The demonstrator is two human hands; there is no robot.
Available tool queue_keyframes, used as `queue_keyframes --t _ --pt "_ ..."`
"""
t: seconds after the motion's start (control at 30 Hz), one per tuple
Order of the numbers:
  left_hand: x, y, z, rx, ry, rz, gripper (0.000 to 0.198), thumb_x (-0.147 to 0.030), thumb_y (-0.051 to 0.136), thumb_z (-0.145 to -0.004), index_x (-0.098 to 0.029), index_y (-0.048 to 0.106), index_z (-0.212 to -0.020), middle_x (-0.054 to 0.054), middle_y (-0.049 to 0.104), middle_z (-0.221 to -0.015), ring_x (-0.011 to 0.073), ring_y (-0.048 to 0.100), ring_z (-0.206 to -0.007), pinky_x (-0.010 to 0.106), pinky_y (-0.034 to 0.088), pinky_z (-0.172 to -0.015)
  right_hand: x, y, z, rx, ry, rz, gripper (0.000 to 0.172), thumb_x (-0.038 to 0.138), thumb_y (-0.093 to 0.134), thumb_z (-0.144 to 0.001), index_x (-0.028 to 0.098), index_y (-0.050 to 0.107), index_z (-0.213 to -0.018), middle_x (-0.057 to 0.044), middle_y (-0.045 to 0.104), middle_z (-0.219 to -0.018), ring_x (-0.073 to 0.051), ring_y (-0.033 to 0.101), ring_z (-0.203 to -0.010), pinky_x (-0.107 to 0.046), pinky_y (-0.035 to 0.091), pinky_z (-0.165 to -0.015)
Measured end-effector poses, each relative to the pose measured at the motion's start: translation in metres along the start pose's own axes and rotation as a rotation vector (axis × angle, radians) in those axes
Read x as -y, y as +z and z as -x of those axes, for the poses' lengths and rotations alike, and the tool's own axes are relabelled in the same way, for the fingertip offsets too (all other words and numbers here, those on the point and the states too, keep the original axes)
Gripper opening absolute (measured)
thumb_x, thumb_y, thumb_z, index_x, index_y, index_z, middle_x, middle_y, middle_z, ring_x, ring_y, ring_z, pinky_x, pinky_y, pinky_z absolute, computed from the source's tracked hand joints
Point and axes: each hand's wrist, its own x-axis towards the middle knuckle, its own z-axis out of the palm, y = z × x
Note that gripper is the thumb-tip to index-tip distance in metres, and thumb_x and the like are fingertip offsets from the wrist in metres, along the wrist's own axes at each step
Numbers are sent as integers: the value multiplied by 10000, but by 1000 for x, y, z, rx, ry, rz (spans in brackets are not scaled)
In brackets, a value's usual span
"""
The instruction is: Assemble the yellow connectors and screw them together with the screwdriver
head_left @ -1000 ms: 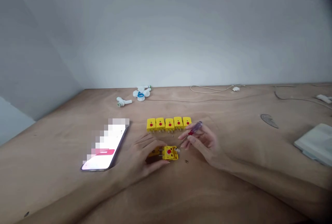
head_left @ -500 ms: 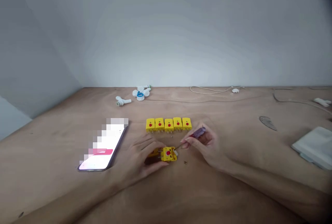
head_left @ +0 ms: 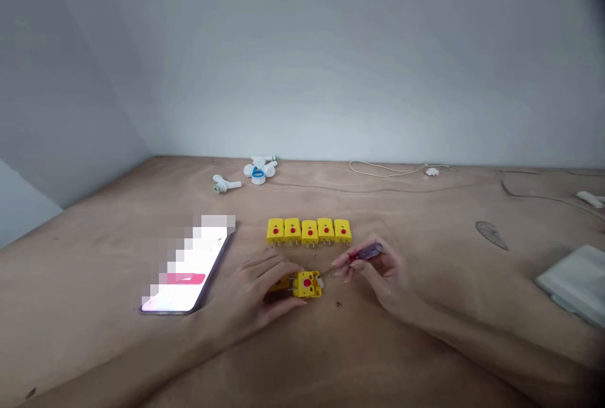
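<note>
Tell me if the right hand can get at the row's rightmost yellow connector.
Likely yes: nothing visible stands between the right hand and the rightmost yellow connector nearby. The hand holds a screwdriver, though, so grasping might need that put down first.

You've room R of your R hand (head_left: 378,269) up to the box (head_left: 574,282); plug row (head_left: 309,229) blocks you ahead, phone (head_left: 184,294) blocks L of your L hand (head_left: 265,279), tiny bits (head_left: 339,304) btwn hands.

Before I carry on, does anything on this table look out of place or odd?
Slightly: a small metallic bit lies loose on the table, right of the yellow plug at your left hand, easily lost. The middle plug of the lined-up five also sits slightly nearer you, out of line.
</note>
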Motion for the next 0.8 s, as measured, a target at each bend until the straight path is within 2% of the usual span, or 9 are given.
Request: queue_keyframes --t 0.17,0.3,0.5,0.7,0.8 --pt "2 1 -1 -9 -12 -20 272 -393 668 -969 -217 648 -1175 70 730 -1096 254 676 -1005 372 562 -857 1 7 -1 -14 -3 -12 90 259 723 -935 229 643 -961 -47 791 -906 -194 773 -777 -303 641 -667" --pt "3 3 -1 -38 23 -27 260 -388 676 -964 -213 641 -1153 70 733 -1069 251 680 -973 364 561 -836 4 11 -2 -84 8 -1 84 283 715 -946 233 649 -960 -40 790 -885 -167 761 -733 -272 635 -654" --pt "1 2 -1 -15 17 7 257 -370 683 -962 -210 645 -1160 75 734 -1090 250 687 -1016 365 567 -884 8 8 -1 -39 2 26 196 318 587 -1027 248 645 -1201 -72 781 -1007 -178 767 -792 -297 647 -680" --pt "3 5 -1 -22 -8 5 281 -383 693 -951 -221 655 -1176 70 737 -1087 251 692 -1001 371 578 -866 0 4 4 -18 -51 25 66 235 625 -1003 246 680 -1038 -51 792 -961 -173 768 -780 -293 649 -707" --pt "4 4 -1 -21 -27 10 275 -391 688 -951 -223 660 -1167 74 733 -1096 256 689 -1013 374 579 -863 -1 5 4 -19 -57 -5 60 195 659 -978 251 663 -1000 -43 792 -952 -171 771 -779 -285 643 -696"
